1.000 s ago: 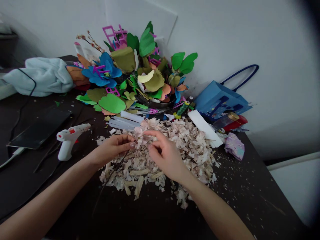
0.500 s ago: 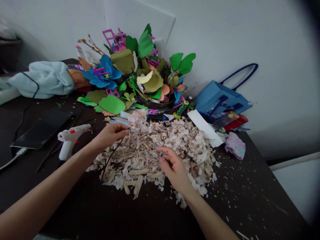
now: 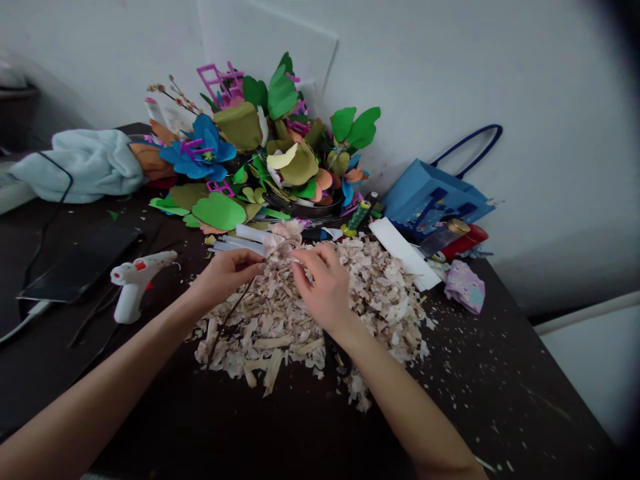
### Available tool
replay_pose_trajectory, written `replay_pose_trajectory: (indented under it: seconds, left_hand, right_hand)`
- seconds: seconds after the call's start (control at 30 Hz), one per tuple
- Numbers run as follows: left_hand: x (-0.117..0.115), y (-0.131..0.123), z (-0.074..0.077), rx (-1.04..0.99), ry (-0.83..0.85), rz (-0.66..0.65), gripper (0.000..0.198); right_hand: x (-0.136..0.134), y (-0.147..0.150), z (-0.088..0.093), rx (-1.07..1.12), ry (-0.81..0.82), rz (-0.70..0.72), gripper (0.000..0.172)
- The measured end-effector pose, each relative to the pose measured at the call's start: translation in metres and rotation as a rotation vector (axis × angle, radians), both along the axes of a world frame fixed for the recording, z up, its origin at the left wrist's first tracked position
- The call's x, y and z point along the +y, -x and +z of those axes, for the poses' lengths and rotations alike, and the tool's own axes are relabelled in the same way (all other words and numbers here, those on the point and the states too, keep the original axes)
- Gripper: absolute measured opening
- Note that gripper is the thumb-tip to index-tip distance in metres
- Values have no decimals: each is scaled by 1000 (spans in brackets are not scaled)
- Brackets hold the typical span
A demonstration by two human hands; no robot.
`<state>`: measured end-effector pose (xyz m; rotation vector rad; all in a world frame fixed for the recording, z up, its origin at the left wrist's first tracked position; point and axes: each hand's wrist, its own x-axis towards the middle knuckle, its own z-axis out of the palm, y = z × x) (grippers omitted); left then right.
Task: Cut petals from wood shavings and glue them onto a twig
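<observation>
My left hand (image 3: 227,275) grips a thin dark stem (image 3: 235,307) that slants down across the pile. At the stem's upper end sits a pale flower of curled wood shavings (image 3: 283,235). My right hand (image 3: 321,283) is right beside this flower, its fingers curved and apart, with nothing visible between them. Both hands hover over a heap of loose wood shavings (image 3: 383,310). Its pale curls and flat splinters spread across the dark table (image 3: 493,373).
Foam flowers with green leaves (image 3: 260,153) stand behind the heap, with glue sticks (image 3: 239,243) at its far edge. A white hot glue gun (image 3: 135,287) lies left, near a dark tablet (image 3: 80,263). A blue paper bag (image 3: 430,193) leans at the right, beside a crumpled purple paper (image 3: 465,287).
My right hand has moved up from the heap's near side to the flower. My left hand has stayed near the flower's stem, and the view has shifted slightly.
</observation>
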<state>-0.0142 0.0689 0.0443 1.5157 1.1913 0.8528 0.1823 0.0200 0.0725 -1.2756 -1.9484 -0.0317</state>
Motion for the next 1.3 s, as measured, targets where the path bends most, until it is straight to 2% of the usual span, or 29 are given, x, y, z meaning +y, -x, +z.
replay_pose_trajectory:
  seconds: [0.23,0.53,0.63,0.8,0.9,1.03,1.17,1.3]
  left_hand:
    - [-3,-1,4,18,22,-34,33]
    - [-2,-1,-1,4,21,-51,32]
    - [-3,-1,0,0,31,-48,31]
    - [0,1,-2,16,-10,-36,31]
    - [4,3,-7,24,-19,-41,31]
    - [9,6,-12,25,-28,-17,32]
    - [16,11,-14,47,-60,35,34]
    - [28,19,-13,84,-118,83,35]
  right_hand:
    - [23,10,-8,-233,22,-74,25]
    - [27,11,-10,-254,98,-69,22]
    - [24,9,-10,-116,108,-15,18]
    - [13,3,-8,292,175,130,10]
    - [6,1,-8,552,366,268,5]
    - [-7,-1,-11,848,582,502,10]
    - [-30,-6,-13,957,762,592,16]
    - [-61,-6,-23,1040,1032,743,26]
